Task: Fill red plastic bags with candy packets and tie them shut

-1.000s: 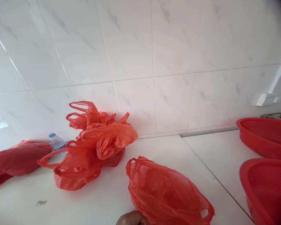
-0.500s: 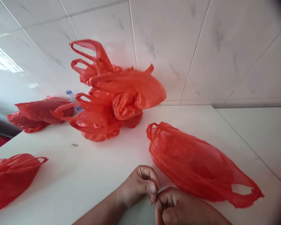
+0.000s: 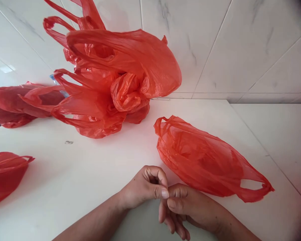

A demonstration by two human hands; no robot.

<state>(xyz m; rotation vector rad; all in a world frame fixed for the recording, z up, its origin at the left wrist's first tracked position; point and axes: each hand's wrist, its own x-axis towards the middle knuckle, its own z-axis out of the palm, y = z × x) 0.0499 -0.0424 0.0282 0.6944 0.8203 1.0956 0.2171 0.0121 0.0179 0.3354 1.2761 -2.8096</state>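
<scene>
My left hand (image 3: 146, 185) is closed in a pinch at the lower middle, its thumb and index finger meeting. Touching it at the fingertips, my right hand (image 3: 190, 206) also pinches with thumb and index finger, while its other fingers hang loosely below. Whatever lies between the fingertips, if anything, is too small to make out. Just beyond my right hand, a red plastic bag (image 3: 203, 157) lies on the white table (image 3: 110, 160), with a loop handle at each end.
A large heap of red plastic bags (image 3: 130, 67) stands against the tiled wall (image 3: 185, 47). More red bags (image 3: 12, 100) lie at the left, partly hiding a clear bottle. Another red bag (image 3: 5, 174) is cut off by the left edge. A small scrap (image 3: 69, 142) lies on the table.
My hands have come together at the fingertips, and the right hand's lower fingers have come into view. The camera has moved nearer to the heap. The bags appear unmoved.
</scene>
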